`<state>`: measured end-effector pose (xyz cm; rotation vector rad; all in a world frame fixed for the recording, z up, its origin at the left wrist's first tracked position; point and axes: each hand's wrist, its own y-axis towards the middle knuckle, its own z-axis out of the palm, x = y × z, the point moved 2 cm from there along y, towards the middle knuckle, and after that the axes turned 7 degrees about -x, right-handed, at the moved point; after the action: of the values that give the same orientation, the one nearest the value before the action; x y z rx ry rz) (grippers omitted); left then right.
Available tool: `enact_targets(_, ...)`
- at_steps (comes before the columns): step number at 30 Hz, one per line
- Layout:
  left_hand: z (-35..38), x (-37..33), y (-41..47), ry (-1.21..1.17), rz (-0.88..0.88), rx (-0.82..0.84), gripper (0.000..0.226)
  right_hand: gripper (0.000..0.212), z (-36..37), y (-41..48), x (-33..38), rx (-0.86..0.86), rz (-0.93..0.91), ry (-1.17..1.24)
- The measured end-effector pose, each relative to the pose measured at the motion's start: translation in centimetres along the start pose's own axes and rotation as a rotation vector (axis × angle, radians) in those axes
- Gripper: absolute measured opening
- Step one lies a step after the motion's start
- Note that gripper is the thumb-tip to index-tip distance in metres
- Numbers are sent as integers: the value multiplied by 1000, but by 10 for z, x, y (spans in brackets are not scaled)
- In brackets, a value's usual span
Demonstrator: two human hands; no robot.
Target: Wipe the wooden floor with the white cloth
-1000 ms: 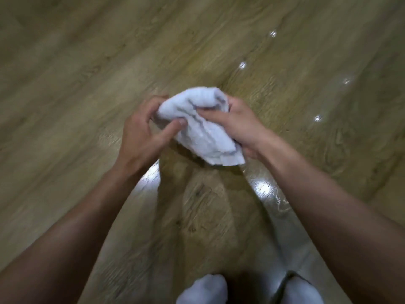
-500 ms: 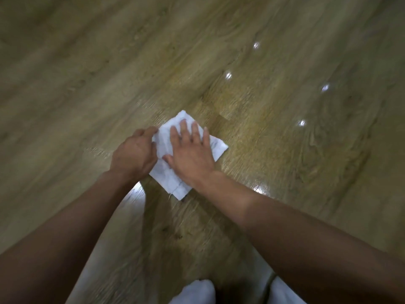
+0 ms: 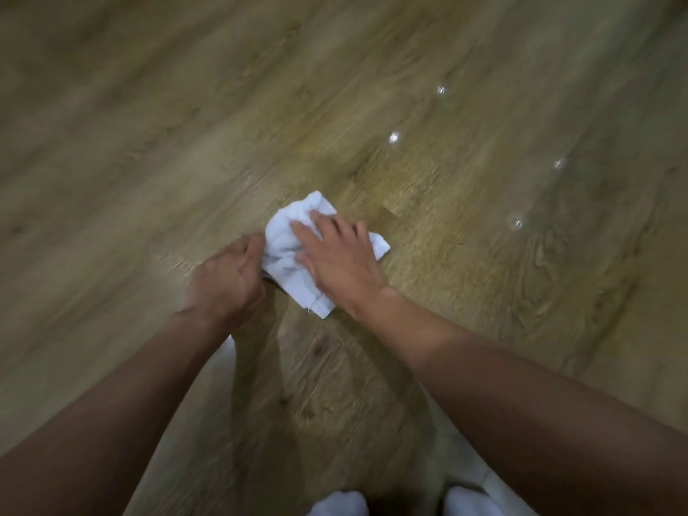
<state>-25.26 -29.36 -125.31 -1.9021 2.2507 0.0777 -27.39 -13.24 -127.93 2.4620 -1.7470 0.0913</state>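
The white cloth (image 3: 288,242) lies bunched on the wooden floor (image 3: 465,292) in the middle of the view. My right hand (image 3: 340,260) rests flat on top of it, palm down with fingers spread, pressing it against the boards. My left hand (image 3: 227,281) sits at the cloth's left edge with its fingers curled around that edge. Part of the cloth is hidden under my right palm.
Bright light reflections dot the floor to the upper right (image 3: 394,137). My feet in white socks (image 3: 337,504) show at the bottom edge. Plank flooring spreads out on all sides of the cloth.
The cloth went from held up in both hands down onto the floor. My right hand flattened on it, and the cloth has since bunched up more under the palm.
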Motion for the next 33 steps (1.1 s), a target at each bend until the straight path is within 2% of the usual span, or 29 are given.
enact_targets(3, 4, -1, -3, 11, 34, 28, 42, 43, 5, -53, -16, -103, -90, 56)
enact_targets(5, 9, -9, -3, 53, 29, 91, 50, 51, 4, -78, -48, -146, -87, 35)
enact_targets(7, 17, -16, -4, 64, -15, 122, 52, 60, 1, -70, -65, -108, 57, 22)
enact_targets(9, 19, -25, -5, -5, -24, 102, 50, 52, 0, -39, -56, -78, 211, 2)
enact_targets(11, 16, -30, -1, -73, -21, 85, 48, 56, 2, -22, -28, -48, 252, 3)
enact_targets(13, 11, -30, 5, -93, 5, 85, 44, 63, 0, -39, -7, -47, 183, 27)
enact_targets(15, 8, -30, 10, -103, 11, 51, 36, 52, -6, -80, -12, -78, 68, 49)
enact_targets(17, 11, -36, 9, -69, 37, 33, 40, 42, -12, -123, -40, -98, 40, 41)
enact_targets(19, 18, -50, 5, -33, 113, 21, 49, 42, -22, -144, -74, -79, 159, 7)
enact_targets(22, 26, -80, -1, -62, 200, 28, 54, 44, -23, -123, -92, -27, 384, -22)
enact_targets(24, 28, -96, -6, -83, 180, 59, 56, 46, -16, -100, -82, -21, 423, -23)
enact_targets(26, 31, -96, -11, -85, 145, 74, 58, 46, -12, -99, -61, -42, 402, -10)
enact_targets(28, 32, -90, -12, -75, 159, 65, 60, 48, -10, -136, -46, -78, 284, -13)
enact_targets(31, 29, -90, -9, -29, 211, 33, 50, 66, -9, -215, -67, -57, 106, 2)
enact_targets(33, 30, -95, -6, 12, 248, 3, 41, 56, -15, -231, -95, -88, 230, 19)
